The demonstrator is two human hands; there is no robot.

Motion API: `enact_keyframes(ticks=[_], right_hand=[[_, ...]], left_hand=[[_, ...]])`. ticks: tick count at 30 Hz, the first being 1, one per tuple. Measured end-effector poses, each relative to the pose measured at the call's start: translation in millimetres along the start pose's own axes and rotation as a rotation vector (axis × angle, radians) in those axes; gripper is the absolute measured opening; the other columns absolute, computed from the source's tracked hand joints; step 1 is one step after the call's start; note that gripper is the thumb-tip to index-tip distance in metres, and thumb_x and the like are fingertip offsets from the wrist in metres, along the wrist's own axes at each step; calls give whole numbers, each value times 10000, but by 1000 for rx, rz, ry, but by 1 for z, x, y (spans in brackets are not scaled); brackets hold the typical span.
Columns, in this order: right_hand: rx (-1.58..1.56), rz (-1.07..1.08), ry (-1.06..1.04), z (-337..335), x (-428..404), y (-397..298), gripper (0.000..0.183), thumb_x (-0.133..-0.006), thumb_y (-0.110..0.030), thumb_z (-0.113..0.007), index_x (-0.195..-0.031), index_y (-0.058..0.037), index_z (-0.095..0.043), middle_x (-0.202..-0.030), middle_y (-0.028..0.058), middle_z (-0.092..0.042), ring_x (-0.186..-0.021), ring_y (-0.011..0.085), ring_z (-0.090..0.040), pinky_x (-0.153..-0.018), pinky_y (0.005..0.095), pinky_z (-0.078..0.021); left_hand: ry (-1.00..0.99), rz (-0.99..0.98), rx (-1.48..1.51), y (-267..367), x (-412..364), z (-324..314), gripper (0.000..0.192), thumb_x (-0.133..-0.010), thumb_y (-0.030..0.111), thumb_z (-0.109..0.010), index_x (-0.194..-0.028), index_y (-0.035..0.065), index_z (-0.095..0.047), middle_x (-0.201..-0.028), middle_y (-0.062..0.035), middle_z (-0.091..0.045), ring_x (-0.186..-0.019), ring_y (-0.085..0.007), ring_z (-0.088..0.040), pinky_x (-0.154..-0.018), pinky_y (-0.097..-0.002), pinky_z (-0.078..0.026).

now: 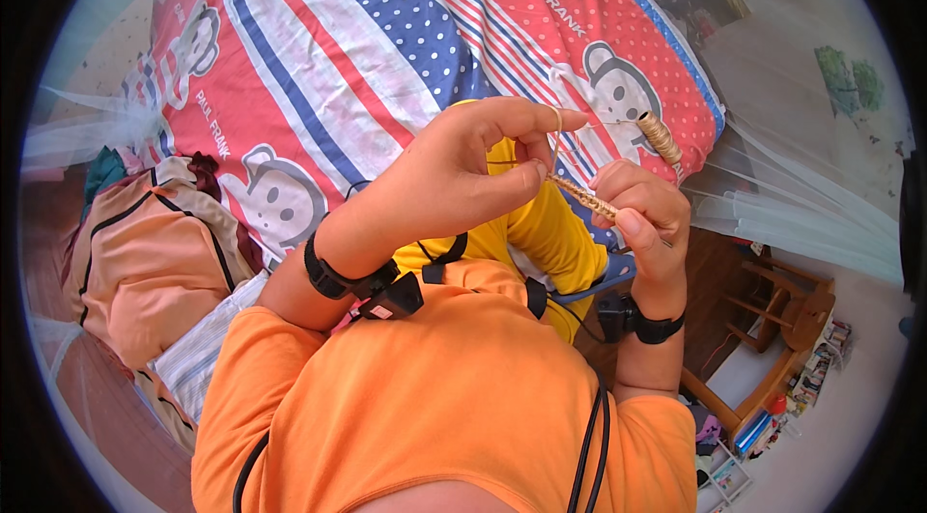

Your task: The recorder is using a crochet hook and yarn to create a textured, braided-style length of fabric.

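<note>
My left hand is raised over my lap, with a loop of pale gold thread around its extended index finger. Its thumb and bent fingers pinch one end of a narrow, knotted gold strip, which looks crocheted. The strip's other end is between the thumb and fingers of my right hand. Whether a hook lies along the strip, I cannot tell. A thin dark line shows behind my left fingers. Beyond my right hand, a spool of gold thread lies on the printed bedspread, a strand running from it towards my left index finger.
Yellow trousers cover my bent legs. Folded peach clothing and a striped cloth are piled at left. Sheer netting hangs at right, near a wooden chair. Black cables run down my shirt from wrist-strapped devices.
</note>
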State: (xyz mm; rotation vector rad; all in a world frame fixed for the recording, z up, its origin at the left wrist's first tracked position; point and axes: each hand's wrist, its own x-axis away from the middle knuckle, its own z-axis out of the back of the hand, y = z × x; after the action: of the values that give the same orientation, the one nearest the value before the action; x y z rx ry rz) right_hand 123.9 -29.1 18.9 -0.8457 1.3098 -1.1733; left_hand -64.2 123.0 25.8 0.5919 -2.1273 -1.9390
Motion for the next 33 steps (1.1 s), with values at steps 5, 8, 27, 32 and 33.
enact_keyframes(ticks=[5,8,27,32,33], right_hand=[[72,-10,-27,1,-4,-7,186,-814,-128,-575,-700,18,-567,-741,108,-582,-704,221,-552,-681,332,-432],[191,52,-35,3,-8,-11,157,-795,-107,-585,-698,14,-567,-722,104,-578,-702,236,-554,-727,360,-448],[459,223,173,-30,-4,14,74,-861,-77,-569,-834,-10,-551,-793,136,-581,-712,326,-557,-685,418,-456],[746,334,365,-49,-3,30,108,-903,-107,-540,-841,-21,-521,-781,138,-558,-687,328,-540,-630,407,-430],[748,335,365,-53,-2,28,108,-903,-107,-540,-841,-21,-521,-781,138,-558,-687,328,-540,-630,407,-430]], left_hand=[[21,-7,-16,-5,0,1,216,-872,-44,-558,-1083,-3,-579,-832,-13,-559,-1269,-268,-515,-893,-309,-444],[17,-16,-99,-6,1,2,235,-861,-57,-556,-1090,-9,-573,-836,-19,-568,-1257,-276,-526,-897,-323,-450],[163,89,334,-15,-4,-7,505,-908,54,-632,-1376,-26,-459,-980,5,-616,-910,-58,-568,-853,-226,-447],[235,34,459,-25,-11,-24,519,-910,42,-628,-1390,-22,-444,-947,13,-606,-916,-51,-563,-860,-218,-445],[273,-18,387,-28,-13,-26,497,-907,32,-626,-1373,-22,-461,-992,-3,-619,-917,-55,-564,-862,-225,-446]])
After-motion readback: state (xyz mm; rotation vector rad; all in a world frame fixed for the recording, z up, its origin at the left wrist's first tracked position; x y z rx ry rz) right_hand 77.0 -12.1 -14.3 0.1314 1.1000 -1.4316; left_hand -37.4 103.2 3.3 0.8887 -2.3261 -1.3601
